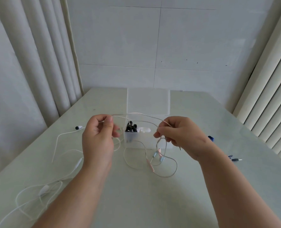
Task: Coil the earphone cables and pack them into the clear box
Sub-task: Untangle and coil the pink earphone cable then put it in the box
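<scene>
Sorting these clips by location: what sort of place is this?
Probably a plain indoor room, home or office: a pale glossy table set against a white tiled wall, with light curtains at both sides.

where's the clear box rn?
In the head view the clear box sits mid-table just beyond the two hands, its lid open and standing up behind it; a black earphone bundle sits inside at its left end.
</scene>
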`<state>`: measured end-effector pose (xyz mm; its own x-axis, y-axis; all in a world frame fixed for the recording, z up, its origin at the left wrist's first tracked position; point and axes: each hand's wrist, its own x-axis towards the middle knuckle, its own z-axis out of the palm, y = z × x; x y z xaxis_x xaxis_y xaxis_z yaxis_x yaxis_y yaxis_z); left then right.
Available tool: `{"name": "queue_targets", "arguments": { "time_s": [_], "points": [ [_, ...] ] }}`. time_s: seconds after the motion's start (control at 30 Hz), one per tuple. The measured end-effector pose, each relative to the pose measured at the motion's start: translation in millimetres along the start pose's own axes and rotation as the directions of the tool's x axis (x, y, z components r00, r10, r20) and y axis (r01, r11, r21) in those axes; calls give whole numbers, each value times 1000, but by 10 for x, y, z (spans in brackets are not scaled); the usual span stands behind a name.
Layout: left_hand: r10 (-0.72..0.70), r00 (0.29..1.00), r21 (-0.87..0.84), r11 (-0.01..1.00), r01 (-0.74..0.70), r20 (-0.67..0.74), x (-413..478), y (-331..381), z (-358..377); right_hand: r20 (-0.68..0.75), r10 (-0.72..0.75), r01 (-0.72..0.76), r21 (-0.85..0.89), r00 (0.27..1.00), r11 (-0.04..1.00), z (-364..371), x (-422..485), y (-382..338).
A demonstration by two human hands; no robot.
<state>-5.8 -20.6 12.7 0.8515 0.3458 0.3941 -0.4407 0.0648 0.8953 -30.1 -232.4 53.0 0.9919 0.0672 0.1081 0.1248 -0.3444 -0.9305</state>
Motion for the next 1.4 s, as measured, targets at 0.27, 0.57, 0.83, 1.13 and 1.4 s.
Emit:
{"name": "queue_targets", "arguments": {
  "time_s": [0.27,0.57,0.83,1.13,1.4],
  "points": [
    [166,977,195,971,-137,-137,1,-5,-46,-89,-61,42,-199,994,979,-88,-14,-12],
    [208,970,261,950,-171,-124,-25,28,-32,-70,-9,-21,-410,997,912,-134,-54,-29],
    [185,976,256,955,-152,-111,-12,27,-37,150,129,-161,224,980,961,-191,-116,-92],
    [129,984,262,960,-94,-120,17,-2,-56,208,190,-253,342,960,905,-205,-88,-24],
    [-112,993,543,833,105,-20,57,-88,-92,316,187,-288,313,930,905,-193,-85,-40]
  ]
}}
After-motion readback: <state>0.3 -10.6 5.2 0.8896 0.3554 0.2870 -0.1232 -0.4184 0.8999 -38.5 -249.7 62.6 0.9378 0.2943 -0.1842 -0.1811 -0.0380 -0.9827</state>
